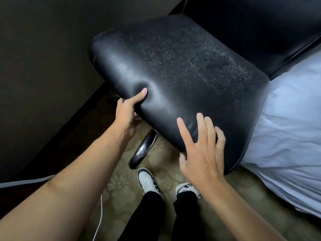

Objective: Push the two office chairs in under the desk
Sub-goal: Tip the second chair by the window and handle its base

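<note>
Left hand [129, 108] grips the near-left edge of the worn black leather chair back [173, 80], thumb pressed into the padding hard enough to dent it, with the other fingers wrapped round behind where I can't see them. Over on the other side, my right hand [202, 150] is spread wide, its fingers straight and laid on the near-right corner of the same cushion; I can't tell whether the palm is bearing on it or only brushing it. From up here I'm looking down at a tilted black panel with a cracked, speckled surface, a curved chrome and black base leg [144, 150] showing beneath it over the patterned beige carpet [121, 186], just ahead of my black-and-white sneakers [147, 180]. White crumpled bedding [286, 127] lies touching the chair's right side, and a dark wall or panel [43, 66] fills the left. I see no desk edge I can be sure of and no second chair, so I judge that this first chair is only now being taken in hand to be rolled, with both pushes left to do. A thin white cable [99, 216] trails across the floor by my left arm, which the casters could catch.
</note>
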Tool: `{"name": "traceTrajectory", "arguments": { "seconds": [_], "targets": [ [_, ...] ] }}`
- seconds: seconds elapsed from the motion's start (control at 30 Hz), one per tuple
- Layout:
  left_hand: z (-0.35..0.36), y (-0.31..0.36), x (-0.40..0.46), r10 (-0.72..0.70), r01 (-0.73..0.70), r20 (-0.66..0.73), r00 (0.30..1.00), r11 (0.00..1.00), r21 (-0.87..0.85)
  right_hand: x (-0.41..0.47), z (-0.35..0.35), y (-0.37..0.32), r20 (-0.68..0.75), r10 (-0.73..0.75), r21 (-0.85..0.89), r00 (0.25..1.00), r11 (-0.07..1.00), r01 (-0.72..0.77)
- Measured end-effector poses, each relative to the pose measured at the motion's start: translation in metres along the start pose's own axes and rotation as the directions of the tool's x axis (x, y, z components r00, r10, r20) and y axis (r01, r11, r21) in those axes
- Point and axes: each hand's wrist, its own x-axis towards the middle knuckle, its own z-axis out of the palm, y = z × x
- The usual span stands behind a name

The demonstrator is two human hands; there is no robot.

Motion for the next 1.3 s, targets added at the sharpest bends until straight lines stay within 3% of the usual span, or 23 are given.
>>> {"name": "traceTrajectory", "arguments": {
  "seconds": [0.13, 0.4, 0.53, 0.7, 0.9, 1.17, 1.3],
  "targets": [
    [-0.025, -0.016, -0.007, -0.062, 0.065, 0.036, 0.997, 0.993, -0.096, -0.008, 0.02, -0.006, 0.063, -0.129, -0.014, 0.99, 0.991, 0.13],
    [-0.052, -0.061, -0.02, -0.089, 0.119, 0.093, 0.992, 0.907, -0.403, -0.058, 0.071, -0.045, 0.111, -0.211, -0.037, 0.971, 0.976, 0.216],
    [-0.076, -0.085, -0.02, -0.129, 0.144, 0.063, 0.99, 0.89, -0.432, -0.076, 0.097, -0.055, 0.091, -0.261, -0.046, 0.961, 0.963, 0.265],
    [-0.103, -0.104, -0.015, -0.083, 0.082, 0.018, 0.996, 0.895, -0.437, -0.092, 0.118, -0.079, 0.113, -0.263, -0.064, 0.958, 0.96, 0.271],
    [-0.114, -0.123, -0.012, -0.099, 0.085, -0.008, 0.995, 0.892, -0.443, -0.1, 0.126, -0.088, 0.214, -0.25, 0.001, 0.944, 0.967, 0.256],
    [-0.124, -0.2, -0.04, -0.197, 0.08, -0.172, 0.965, 0.85, -0.52, -0.127, 0.126, -0.062, 0.479, -0.408, 0.213, 0.777, 0.913, 0.348],
    [-0.119, -0.202, -0.082, -0.265, 0.162, -0.371, 0.89, 0.945, -0.286, -0.135, 0.108, -0.05, 0.554, -0.474, 0.331, 0.685, 0.88, 0.341]
  ]
}}
